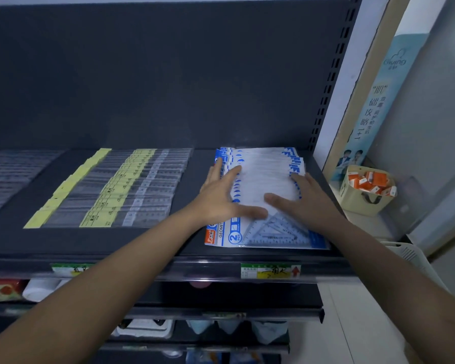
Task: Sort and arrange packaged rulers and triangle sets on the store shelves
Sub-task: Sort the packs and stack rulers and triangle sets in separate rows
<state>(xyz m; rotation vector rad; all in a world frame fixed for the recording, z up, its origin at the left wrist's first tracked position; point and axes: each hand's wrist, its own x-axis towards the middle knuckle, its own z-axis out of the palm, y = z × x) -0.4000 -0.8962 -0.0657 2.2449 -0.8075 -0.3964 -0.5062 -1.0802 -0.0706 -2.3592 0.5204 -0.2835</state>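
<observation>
While my left hand lay flat with its fingers spread on the left side of the triangle sets, my right hand rested on the right side the same way, and neither curled around anything. The overlapping packs sat right of centre in the frame on the dark shelf. Rows of packaged rulers lay to their left, apart from them. A basket of orange boxes stood near the right edge.

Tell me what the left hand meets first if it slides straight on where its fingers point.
The left hand lies flat on the overlapped triangle set packets. Going on, it would first ride over the rear ones, then probably meet the dark back panel.
</observation>
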